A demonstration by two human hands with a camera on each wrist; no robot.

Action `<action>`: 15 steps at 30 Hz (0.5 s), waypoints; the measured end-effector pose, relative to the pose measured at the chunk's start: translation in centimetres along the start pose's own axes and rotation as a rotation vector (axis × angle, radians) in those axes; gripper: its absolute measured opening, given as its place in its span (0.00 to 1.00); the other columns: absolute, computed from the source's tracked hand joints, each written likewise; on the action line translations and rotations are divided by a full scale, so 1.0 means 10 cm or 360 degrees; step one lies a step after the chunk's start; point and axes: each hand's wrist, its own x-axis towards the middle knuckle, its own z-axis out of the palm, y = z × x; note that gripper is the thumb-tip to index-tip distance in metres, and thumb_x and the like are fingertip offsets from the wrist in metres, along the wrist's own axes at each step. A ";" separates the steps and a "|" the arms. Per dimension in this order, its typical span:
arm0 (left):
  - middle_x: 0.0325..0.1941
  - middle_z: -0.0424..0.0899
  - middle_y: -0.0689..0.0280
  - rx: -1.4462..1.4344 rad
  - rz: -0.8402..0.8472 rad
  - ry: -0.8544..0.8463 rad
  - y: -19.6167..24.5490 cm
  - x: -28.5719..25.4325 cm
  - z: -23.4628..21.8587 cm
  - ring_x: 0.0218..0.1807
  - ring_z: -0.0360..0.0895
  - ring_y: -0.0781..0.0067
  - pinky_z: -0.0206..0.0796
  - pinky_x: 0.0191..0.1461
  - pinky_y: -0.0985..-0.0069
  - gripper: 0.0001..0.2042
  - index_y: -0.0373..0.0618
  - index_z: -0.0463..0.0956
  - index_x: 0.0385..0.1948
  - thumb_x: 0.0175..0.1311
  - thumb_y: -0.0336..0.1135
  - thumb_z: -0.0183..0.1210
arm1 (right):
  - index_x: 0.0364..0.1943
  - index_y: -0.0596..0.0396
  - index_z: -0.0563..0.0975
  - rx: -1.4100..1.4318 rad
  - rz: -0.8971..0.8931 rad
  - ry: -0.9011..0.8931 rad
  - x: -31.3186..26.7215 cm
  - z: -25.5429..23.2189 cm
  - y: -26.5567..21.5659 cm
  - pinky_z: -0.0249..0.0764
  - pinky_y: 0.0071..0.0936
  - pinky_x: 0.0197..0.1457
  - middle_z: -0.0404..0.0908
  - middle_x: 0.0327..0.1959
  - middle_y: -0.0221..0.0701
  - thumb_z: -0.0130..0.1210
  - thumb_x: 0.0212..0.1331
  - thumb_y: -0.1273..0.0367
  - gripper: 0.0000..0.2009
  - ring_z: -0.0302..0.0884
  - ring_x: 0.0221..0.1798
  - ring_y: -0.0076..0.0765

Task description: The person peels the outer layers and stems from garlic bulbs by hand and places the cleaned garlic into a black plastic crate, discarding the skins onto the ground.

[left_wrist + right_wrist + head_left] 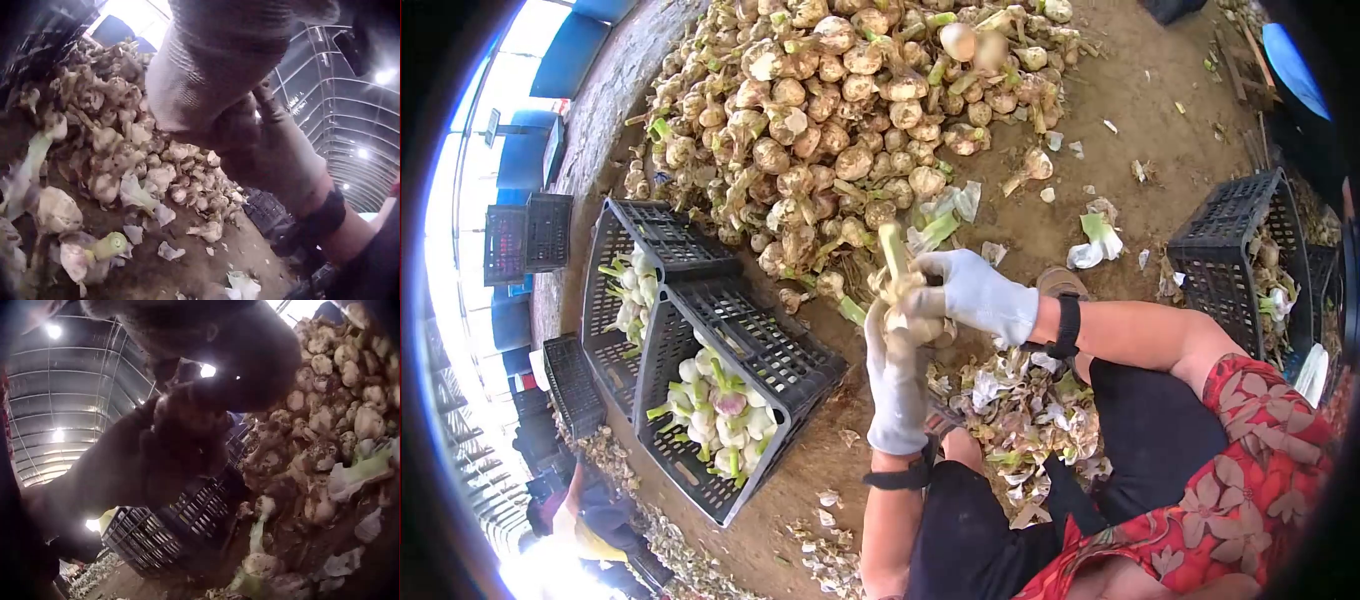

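Observation:
Both hands wear pale gloves and meet over one garlic bulb (897,285), whose thick cut stem points up toward the pile. From below, my left hand (896,390) holds the bulb with its fingers raised along it. My right hand (982,295) comes in from the right, thumb and fingers pinching the bulb's side near the loose outer skin. In the left wrist view the gloved left hand (212,69) fills the top and hides the bulb. The right wrist view shows the right hand (219,350) dark, against the light.
A large heap of unpeeled garlic (830,120) lies ahead. Black crates of trimmed white garlic (720,410) tilt at the left. Another black crate (1215,265) stands right. Peeled skins (1030,420) cover the ground between the legs. A person (585,525) works at lower left.

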 end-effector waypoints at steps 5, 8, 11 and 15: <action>0.54 0.70 0.60 0.0669 0.0295 0.0239 -0.02 -0.15 -0.09 0.50 0.71 0.74 0.67 0.55 0.76 0.31 0.39 0.59 0.61 0.55 0.27 0.64 | 0.43 0.59 0.80 -0.0159 -0.0092 -0.0143 0.09 0.11 0.07 0.72 0.21 0.47 0.83 0.36 0.27 0.60 0.61 0.58 0.17 0.74 0.41 0.16; 0.51 0.71 0.55 0.1189 0.0639 0.0311 -0.14 -0.16 -0.21 0.50 0.73 0.64 0.66 0.56 0.70 0.30 0.38 0.63 0.57 0.50 0.26 0.65 | 0.43 0.59 0.81 -0.0147 -0.0034 -0.0211 0.04 0.20 -0.02 0.72 0.21 0.46 0.83 0.35 0.26 0.61 0.61 0.60 0.16 0.74 0.41 0.16; 0.48 0.71 0.52 0.1386 0.0755 0.0308 -0.13 -0.18 -0.27 0.50 0.73 0.52 0.65 0.56 0.67 0.29 0.38 0.66 0.54 0.46 0.26 0.66 | 0.38 0.59 0.82 -0.0212 -0.0064 -0.0271 0.18 0.14 0.15 0.71 0.21 0.36 0.82 0.29 0.25 0.62 0.60 0.59 0.16 0.73 0.33 0.16; 0.49 0.72 0.54 0.1245 0.0648 0.0287 -0.13 -0.20 -0.30 0.51 0.73 0.60 0.65 0.57 0.70 0.28 0.38 0.66 0.54 0.48 0.26 0.64 | 0.37 0.57 0.82 -0.0100 0.0098 -0.0404 0.17 0.04 0.16 0.72 0.21 0.29 0.81 0.25 0.26 0.59 0.61 0.60 0.13 0.76 0.25 0.20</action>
